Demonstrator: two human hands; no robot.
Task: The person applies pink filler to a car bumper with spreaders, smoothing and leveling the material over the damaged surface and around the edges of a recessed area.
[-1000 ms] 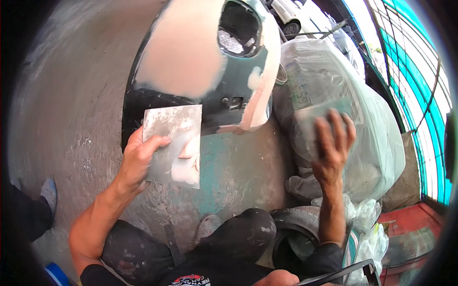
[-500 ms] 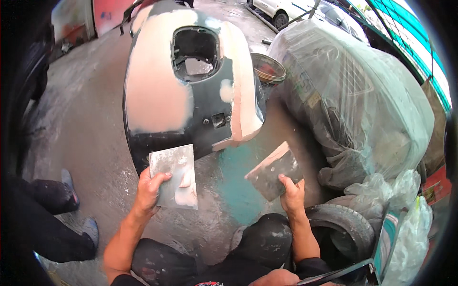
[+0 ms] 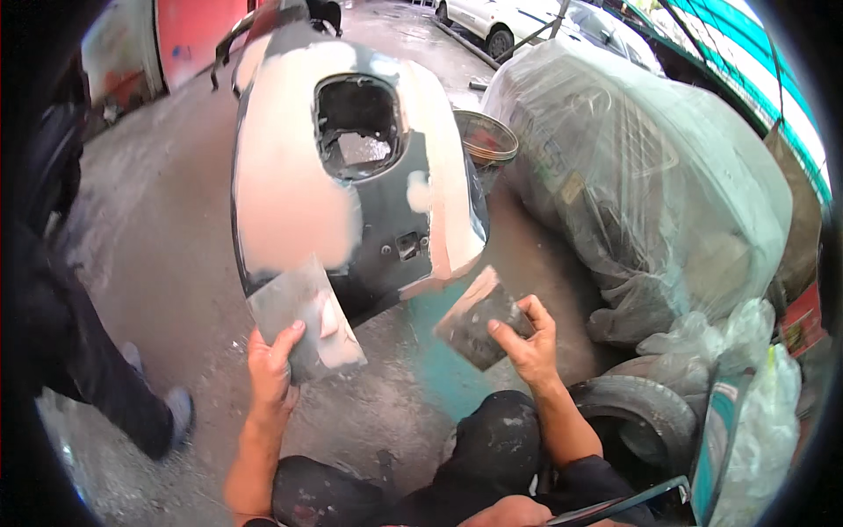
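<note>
My left hand grips a flat grey plate, thumb on top, with pale pink putty smeared on it. In my right hand, pinched between thumb and fingers, is a dark, flat putty spreader with pink putty along its far left edge. The two tools are apart. Just beyond them lies a black car bumper, largely covered in pale pink filler, with a large rounded opening. The plate overlaps the bumper's near left corner in view.
Right of the bumper stand a round bucket and a bulky plastic-wrapped object. A tyre and clear plastic bags lie near my right knee. Another person in dark clothes stands at the left. A white car is parked behind.
The plate has tilted, its far edge swinging left. My right hand has brought the spreader slightly left, closer to the plate. The view has shifted a little, and the person at left has moved.
</note>
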